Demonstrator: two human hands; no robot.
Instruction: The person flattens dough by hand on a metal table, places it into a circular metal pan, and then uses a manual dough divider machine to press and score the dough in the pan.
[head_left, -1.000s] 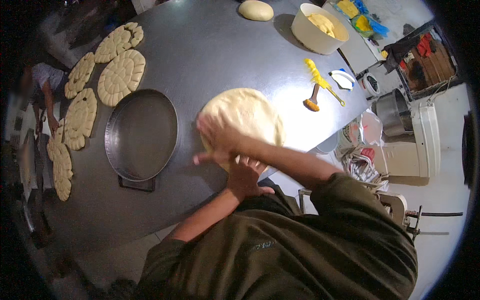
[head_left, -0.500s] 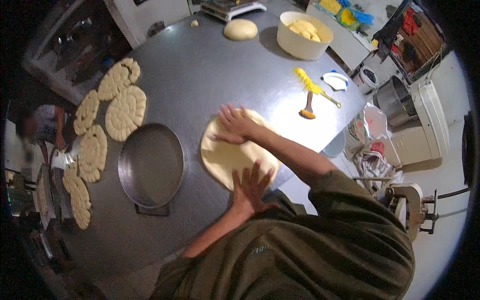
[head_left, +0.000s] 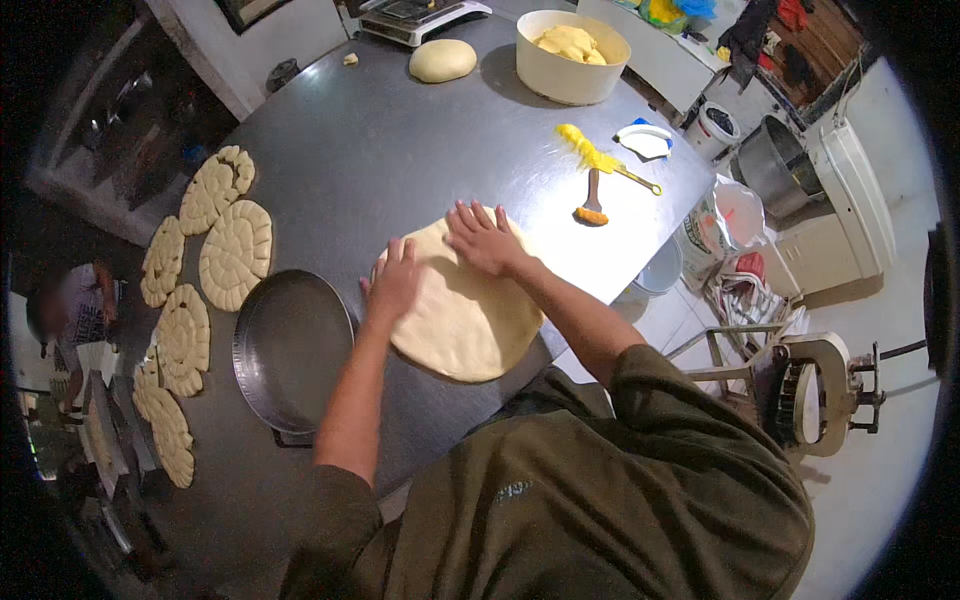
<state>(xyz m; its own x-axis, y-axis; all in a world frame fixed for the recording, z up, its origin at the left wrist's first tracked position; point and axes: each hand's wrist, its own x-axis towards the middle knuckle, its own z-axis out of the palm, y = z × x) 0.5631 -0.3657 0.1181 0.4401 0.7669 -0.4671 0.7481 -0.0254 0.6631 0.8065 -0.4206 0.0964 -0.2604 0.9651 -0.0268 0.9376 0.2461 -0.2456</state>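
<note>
So, the dough [head_left: 470,325] has been laid flat on the metal table [head_left: 350,180], right up by the near edge, presumably so it can be leaned on without much of a stretch. It's spread as one wide disc, just right of the pan [head_left: 290,350].

Both hands are palm down, fingers spread, not clamped on anything and not touching each other. The right hand [head_left: 484,243] is laid flat over the far edge of the disc, probably so pressure gets shared across the whole palm. The left hand [head_left: 394,285] is placed at the left rim, maybe to keep that side in check. It's a bit blurred though, so how hard it's being pressed can't be told.

The pan has been parked beside the left forearm, bare inside, likely kept close for easy reach. Scored rounds [head_left: 235,257] are grouped on the far left, seemingly to leave the middle free for working. The brush [head_left: 592,200] and yellow spatula [head_left: 590,155] are left touching on the right, out from under the arms but handy. The tub [head_left: 570,80] and the ball [head_left: 442,61] are pushed to the far side, with the scale [head_left: 420,20] set just behind the ball, probably so elbows aren't bumped.
</note>
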